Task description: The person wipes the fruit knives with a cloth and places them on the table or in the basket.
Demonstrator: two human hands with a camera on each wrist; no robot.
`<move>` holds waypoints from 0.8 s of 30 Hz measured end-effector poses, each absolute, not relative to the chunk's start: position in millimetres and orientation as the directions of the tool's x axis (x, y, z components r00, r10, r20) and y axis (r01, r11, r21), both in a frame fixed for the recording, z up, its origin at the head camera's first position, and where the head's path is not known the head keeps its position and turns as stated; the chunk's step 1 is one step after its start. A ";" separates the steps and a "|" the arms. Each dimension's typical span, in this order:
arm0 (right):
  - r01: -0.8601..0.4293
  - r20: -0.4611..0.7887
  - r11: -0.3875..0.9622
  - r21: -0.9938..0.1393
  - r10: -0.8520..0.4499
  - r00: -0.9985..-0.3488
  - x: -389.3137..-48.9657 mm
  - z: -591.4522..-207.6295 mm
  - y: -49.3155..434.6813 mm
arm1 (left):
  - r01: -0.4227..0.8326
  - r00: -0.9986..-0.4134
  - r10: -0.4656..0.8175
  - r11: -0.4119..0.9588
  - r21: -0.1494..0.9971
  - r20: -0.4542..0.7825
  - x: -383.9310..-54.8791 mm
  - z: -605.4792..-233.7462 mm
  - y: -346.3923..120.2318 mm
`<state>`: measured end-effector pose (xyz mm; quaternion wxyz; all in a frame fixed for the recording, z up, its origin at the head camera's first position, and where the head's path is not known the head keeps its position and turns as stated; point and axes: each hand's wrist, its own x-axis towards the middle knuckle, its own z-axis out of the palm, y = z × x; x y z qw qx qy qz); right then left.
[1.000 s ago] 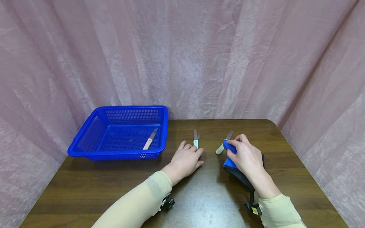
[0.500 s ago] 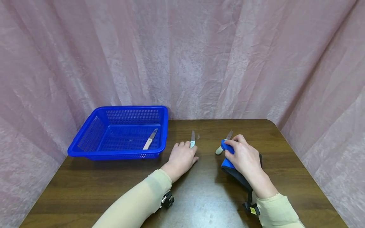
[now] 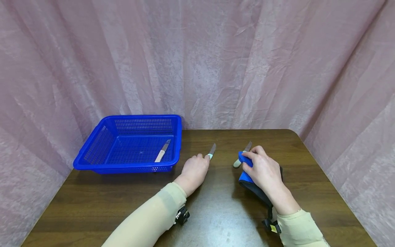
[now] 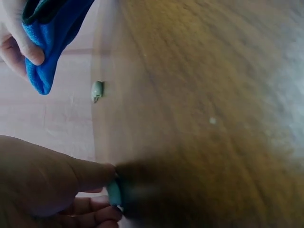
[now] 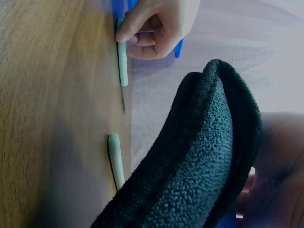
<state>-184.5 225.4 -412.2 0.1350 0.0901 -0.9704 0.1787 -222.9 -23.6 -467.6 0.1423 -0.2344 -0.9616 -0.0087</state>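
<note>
Knife (image 5: 123, 69), pale-green-handled, metal-bladed, pinched in left hand (image 3: 193, 172), on or just above brown wooden bench (image 3: 92, 209); right hand (image 3: 264, 170) pinches blue black-edged cloth (image 3: 246, 177). Loose pinch could let knife swivel.

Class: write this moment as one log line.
left hand: grips knife; right hand: holds blue cloth; basket: second knife; table: third knife

In front of you hangs a pink, creased curtain (image 3: 210, 68); your brown wooden counter (image 3: 308, 178) reflects pale light (image 3: 210, 230).
</note>
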 end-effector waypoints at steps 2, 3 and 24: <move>-0.225 0.293 0.920 -0.320 -0.130 -0.947 -184.2 -412.0 225.1 | 0.446 -0.857 0.438 0.894 -0.035 0.270 -221.2 -465.1 -22.8; -0.227 0.293 0.920 -0.320 -0.132 -0.947 -184.1 -412.0 224.9 | 0.442 -0.862 0.435 0.896 -0.034 0.260 -220.3 -463.6 -22.4; -0.246 0.311 0.917 -0.315 -0.146 -0.939 -183.2 -411.6 222.0 | 0.319 -0.937 0.315 0.948 0.003 0.149 -216.8 -465.1 -22.6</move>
